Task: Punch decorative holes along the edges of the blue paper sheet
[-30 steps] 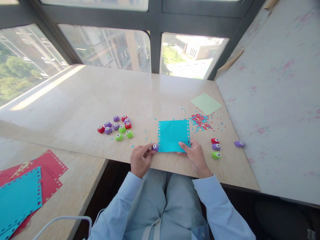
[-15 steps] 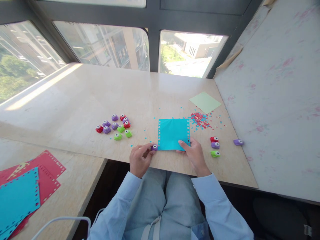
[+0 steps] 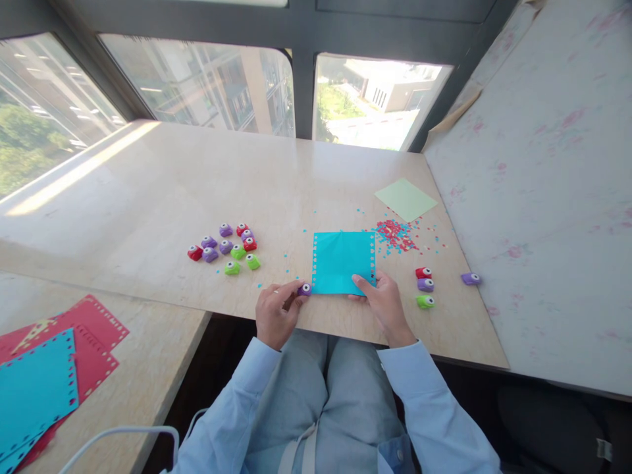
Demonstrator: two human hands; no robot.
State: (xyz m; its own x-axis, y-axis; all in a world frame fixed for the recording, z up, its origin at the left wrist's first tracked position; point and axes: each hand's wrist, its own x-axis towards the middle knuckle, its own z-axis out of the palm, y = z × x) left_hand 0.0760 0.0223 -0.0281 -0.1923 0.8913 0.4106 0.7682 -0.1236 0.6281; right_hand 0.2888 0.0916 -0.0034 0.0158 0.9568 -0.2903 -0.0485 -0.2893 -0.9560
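Note:
A square sheet of blue paper [image 3: 340, 262] lies near the table's front edge, with small shapes punched along its left and right sides. My right hand [image 3: 382, 299] grips its lower right corner, thumb on top and fingers underneath. At the lower left corner my left hand [image 3: 279, 309] pinches a small purple craft punch [image 3: 305, 289], which sits against the paper's edge. Whether the paper is inside the punch's slot I cannot tell.
Several coloured punches [image 3: 226, 247] cluster to the left; a red punch [image 3: 423, 272], a green one [image 3: 425, 301] and purple ones stand right. Red and blue confetti [image 3: 395, 236] lies near a pale green sheet [image 3: 405, 199]. Punched red sheets [image 3: 99, 329] and blue sheets [image 3: 39, 375] overlap at lower left.
The view has shifted very slightly. Both hands, the purple punch and the blue paper keep the same positions relative to one another.

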